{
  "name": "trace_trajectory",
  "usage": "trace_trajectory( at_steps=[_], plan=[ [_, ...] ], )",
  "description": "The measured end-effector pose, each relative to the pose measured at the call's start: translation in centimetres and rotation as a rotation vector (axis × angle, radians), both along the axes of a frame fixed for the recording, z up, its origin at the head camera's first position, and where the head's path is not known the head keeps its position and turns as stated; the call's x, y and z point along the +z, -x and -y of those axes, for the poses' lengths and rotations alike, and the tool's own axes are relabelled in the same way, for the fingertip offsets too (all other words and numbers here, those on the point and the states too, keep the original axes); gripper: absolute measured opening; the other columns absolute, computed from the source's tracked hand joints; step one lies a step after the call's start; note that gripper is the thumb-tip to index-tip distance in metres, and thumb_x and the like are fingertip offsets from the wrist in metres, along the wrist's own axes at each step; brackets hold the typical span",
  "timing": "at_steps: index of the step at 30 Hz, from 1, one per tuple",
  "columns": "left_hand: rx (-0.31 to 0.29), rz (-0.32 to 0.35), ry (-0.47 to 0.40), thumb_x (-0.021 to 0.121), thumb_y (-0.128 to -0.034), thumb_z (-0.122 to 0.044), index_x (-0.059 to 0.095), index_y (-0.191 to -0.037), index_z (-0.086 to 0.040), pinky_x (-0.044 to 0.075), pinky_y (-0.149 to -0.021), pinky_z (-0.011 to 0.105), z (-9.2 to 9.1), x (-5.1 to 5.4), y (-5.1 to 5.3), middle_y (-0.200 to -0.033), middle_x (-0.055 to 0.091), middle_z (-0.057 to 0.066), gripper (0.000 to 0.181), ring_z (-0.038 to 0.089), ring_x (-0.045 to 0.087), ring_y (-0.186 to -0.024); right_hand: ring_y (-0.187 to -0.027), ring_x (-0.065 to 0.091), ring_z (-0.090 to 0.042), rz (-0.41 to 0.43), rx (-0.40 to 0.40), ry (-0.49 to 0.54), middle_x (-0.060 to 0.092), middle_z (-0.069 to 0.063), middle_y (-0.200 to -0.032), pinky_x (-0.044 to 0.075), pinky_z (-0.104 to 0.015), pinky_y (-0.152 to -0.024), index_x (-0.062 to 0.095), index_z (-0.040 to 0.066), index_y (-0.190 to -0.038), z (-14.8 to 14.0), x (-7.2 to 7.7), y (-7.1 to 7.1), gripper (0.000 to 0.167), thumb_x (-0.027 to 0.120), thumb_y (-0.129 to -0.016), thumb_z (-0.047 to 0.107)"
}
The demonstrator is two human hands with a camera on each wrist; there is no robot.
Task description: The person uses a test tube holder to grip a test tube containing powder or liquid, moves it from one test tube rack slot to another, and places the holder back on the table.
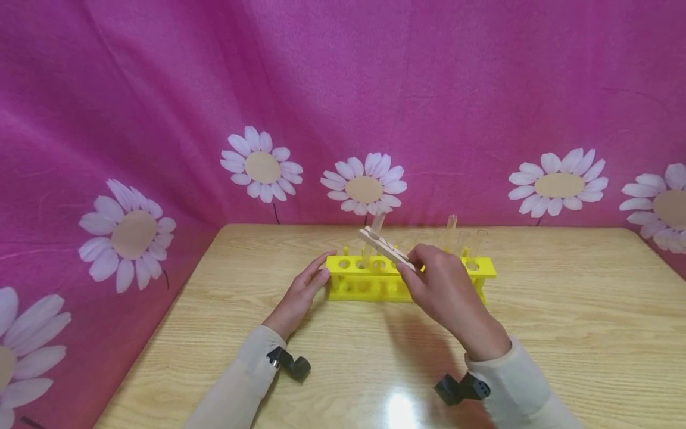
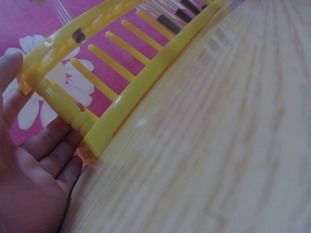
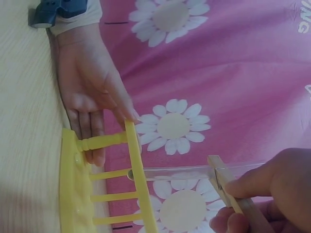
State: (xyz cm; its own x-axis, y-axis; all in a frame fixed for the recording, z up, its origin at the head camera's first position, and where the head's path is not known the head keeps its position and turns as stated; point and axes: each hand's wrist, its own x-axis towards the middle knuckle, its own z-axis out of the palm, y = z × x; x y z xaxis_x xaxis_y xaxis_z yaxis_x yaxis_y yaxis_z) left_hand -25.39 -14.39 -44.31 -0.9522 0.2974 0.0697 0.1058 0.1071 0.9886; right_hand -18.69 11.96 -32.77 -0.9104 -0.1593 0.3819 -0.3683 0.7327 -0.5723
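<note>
A magenta cloth (image 1: 429, 89) printed with white daisies hangs along the far and left sides of the scene. Before it spreads the wood-grained bench (image 1: 579, 310). Pale sleeves (image 1: 536, 390) reach in from the near side, each bearing a small black device (image 1: 461, 388). The yellow rack (image 1: 375, 273) stands upright on the bench, running left to right, with round holes through its top plate and a row of slim pegs (image 2: 127, 47) rising from its base. Of the two hands, the right hand (image 1: 445, 286) is over the rack, pinching a wooden clamp; the left hand (image 1: 299, 296) grasps the rack's left end, thumb on the near side and fingers around the far side. Several clear tubes (image 1: 451, 226) stand in the rack's right part; the left wrist view shows a dark plug of material (image 2: 168, 24) at the bottom of each of three. Another clear tube (image 3: 180, 173) is gripped by the wooden clamp (image 1: 387, 247) and stands mostly above the top plate, its lower end at a hole near the left end. A small dark lump (image 2: 78, 35) sits at that tube's bottom.
</note>
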Motion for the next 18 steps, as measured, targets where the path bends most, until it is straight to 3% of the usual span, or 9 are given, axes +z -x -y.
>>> trace_trajectory(
  at_steps=[6, 18],
  plan=[
    [0.002, 0.009, 0.017, 0.048, -0.0966, -0.054, 0.041, -0.143, -0.042, 0.018, -0.116, 0.045, -0.05, 0.12, -0.08, -0.150, 0.034, -0.017, 0.048, 0.009, 0.028, -0.139, -0.049, 0.044, -0.015, 0.000, 0.003, 0.007, 0.056, -0.004, -0.068, 0.039, -0.027, -0.040, 0.064, 0.003, -0.089, -0.32, 0.19, -0.12, 0.012, 0.068, -0.089, 0.014],
    [-0.019, 0.013, -0.004, 0.046, -0.1000, -0.047, 0.037, -0.148, -0.035, 0.016, -0.117, 0.043, 0.07, 0.10, -0.05, -0.153, 0.030, -0.014, 0.050, 0.010, 0.024, -0.141, -0.045, 0.047, -0.011, -0.020, 0.014, 0.018, 0.059, -0.003, -0.068, 0.040, -0.027, -0.038, 0.064, 0.002, -0.088, -0.74, 0.75, -0.45, 0.014, 0.067, -0.090, 0.015]
  ],
)
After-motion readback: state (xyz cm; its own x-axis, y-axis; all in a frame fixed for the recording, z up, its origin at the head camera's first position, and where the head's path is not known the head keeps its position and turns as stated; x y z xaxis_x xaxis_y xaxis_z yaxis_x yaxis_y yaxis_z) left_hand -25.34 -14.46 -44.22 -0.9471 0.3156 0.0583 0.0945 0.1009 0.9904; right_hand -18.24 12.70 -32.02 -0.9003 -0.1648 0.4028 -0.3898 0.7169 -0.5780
